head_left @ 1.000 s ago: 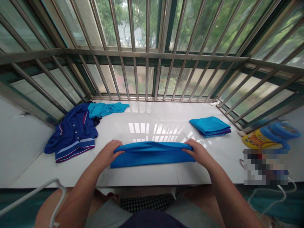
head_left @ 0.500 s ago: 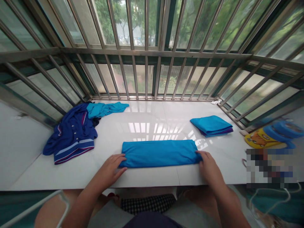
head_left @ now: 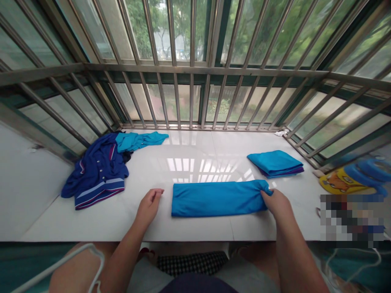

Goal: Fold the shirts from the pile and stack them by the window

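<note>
A long folded strip of bright blue cloth (head_left: 216, 199) lies flat on the white tiled ledge (head_left: 195, 228). My right hand (head_left: 275, 203) is at its right end, pinching and lifting a corner of the fabric. My left hand (head_left: 148, 205) rests on the tile with its fingers apart, a small gap from the strip's left end. Further back on the right lies a neat folded stack of turquoise cloth over purple (head_left: 275, 162). To the left, a crumpled navy shirt with striped trim (head_left: 97, 171) and a turquoise garment (head_left: 140, 140) lie nearer my left hand.
Steel window bars (head_left: 189, 97) run along the ledge's far side. A yellow cartoon-printed item (head_left: 340, 182) and a blue ring-shaped object (head_left: 366, 171) sit at the right, above a pixelated patch. A white hanger (head_left: 61, 272) hangs at lower left, in front of the ledge.
My hands held the strip's ends up, then pressed it flat. Now my left hand has let go and moved off to the left, while my right hand pinches the right corner.
</note>
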Action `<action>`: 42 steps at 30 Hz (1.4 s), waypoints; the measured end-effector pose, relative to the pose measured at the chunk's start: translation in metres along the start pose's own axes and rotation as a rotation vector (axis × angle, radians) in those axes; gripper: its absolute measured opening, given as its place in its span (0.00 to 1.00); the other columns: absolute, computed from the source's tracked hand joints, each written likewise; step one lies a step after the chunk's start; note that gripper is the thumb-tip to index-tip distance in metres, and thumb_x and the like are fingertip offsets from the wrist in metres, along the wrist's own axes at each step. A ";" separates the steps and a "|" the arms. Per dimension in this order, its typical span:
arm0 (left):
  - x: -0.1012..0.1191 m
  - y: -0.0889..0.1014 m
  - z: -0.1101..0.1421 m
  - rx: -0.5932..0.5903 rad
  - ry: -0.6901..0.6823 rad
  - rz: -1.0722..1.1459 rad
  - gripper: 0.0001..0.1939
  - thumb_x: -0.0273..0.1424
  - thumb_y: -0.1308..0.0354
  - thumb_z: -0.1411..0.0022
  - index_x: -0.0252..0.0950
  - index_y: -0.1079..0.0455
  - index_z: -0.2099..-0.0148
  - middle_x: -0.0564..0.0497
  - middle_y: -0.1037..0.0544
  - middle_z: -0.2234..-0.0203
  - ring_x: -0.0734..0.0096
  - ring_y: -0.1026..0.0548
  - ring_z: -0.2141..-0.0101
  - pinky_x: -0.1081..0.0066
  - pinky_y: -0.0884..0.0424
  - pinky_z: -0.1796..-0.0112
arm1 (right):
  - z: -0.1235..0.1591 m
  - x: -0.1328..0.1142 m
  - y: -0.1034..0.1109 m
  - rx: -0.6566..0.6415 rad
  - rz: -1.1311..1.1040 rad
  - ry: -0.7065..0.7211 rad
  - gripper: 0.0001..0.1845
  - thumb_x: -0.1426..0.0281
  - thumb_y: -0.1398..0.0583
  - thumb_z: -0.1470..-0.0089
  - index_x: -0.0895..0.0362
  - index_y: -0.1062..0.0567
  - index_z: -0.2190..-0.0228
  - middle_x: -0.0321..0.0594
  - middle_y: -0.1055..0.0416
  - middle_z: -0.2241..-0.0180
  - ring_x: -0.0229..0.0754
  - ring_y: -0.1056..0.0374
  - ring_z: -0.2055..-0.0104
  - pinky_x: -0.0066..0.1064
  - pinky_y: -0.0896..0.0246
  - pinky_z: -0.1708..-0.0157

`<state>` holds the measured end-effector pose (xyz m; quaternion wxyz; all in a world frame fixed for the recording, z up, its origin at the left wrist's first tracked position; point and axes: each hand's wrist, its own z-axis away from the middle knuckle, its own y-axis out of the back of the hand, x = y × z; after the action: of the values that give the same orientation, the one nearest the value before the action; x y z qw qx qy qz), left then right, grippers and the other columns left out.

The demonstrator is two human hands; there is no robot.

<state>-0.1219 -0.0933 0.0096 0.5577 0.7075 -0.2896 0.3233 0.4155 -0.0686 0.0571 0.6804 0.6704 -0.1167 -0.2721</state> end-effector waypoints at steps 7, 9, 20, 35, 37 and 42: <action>0.009 -0.007 0.007 -0.036 -0.022 -0.088 0.16 0.45 0.44 0.29 0.42 0.19 0.53 0.51 0.16 0.65 0.62 0.19 0.66 0.63 0.22 0.61 | 0.068 -0.100 0.040 0.274 -0.252 0.182 0.20 0.60 0.39 0.37 0.53 0.22 0.46 0.48 0.16 0.56 0.53 0.21 0.61 0.37 0.34 0.62; 0.010 -0.007 0.006 -0.056 -0.050 -0.097 0.15 0.44 0.43 0.30 0.43 0.19 0.53 0.51 0.15 0.63 0.62 0.18 0.64 0.62 0.21 0.58 | 0.100 -0.146 0.025 0.263 -0.293 0.401 0.18 0.64 0.41 0.34 0.52 0.21 0.46 0.46 0.16 0.56 0.52 0.22 0.60 0.38 0.32 0.60; 0.012 -0.007 0.011 -0.123 -0.189 -0.149 0.16 0.42 0.46 0.25 0.44 0.18 0.54 0.48 0.13 0.57 0.57 0.17 0.54 0.54 0.23 0.48 | 0.230 -0.230 -0.131 -0.093 -0.138 1.008 0.46 0.49 0.32 0.38 0.64 0.32 0.29 0.65 0.45 0.25 0.74 0.49 0.23 0.72 0.51 0.29; 0.006 -0.009 0.010 -0.103 -0.187 -0.164 0.17 0.45 0.46 0.25 0.44 0.19 0.57 0.49 0.13 0.59 0.57 0.17 0.56 0.56 0.24 0.50 | 0.057 -0.140 0.019 0.050 -0.770 0.376 0.26 0.52 0.42 0.31 0.59 0.17 0.48 0.46 0.15 0.60 0.53 0.19 0.57 0.43 0.22 0.54; 0.006 -0.009 0.009 -0.100 -0.188 -0.168 0.17 0.45 0.46 0.25 0.44 0.20 0.58 0.49 0.13 0.59 0.57 0.18 0.57 0.56 0.24 0.50 | 0.014 -0.118 0.051 0.145 -1.031 0.216 0.29 0.51 0.35 0.37 0.61 0.18 0.46 0.46 0.16 0.58 0.52 0.20 0.54 0.43 0.24 0.50; 0.005 -0.010 0.008 -0.106 -0.195 -0.162 0.18 0.47 0.47 0.25 0.43 0.20 0.59 0.49 0.14 0.61 0.57 0.18 0.58 0.58 0.24 0.52 | -0.065 -0.084 0.114 0.203 -1.591 0.087 0.13 0.67 0.31 0.39 0.60 0.20 0.55 0.34 0.20 0.71 0.39 0.24 0.67 0.34 0.24 0.57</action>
<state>-0.1098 -0.0991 0.0058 0.5875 0.7263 -0.3012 0.1911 0.4046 0.0258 0.1811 0.2222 0.6212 0.3983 -0.6372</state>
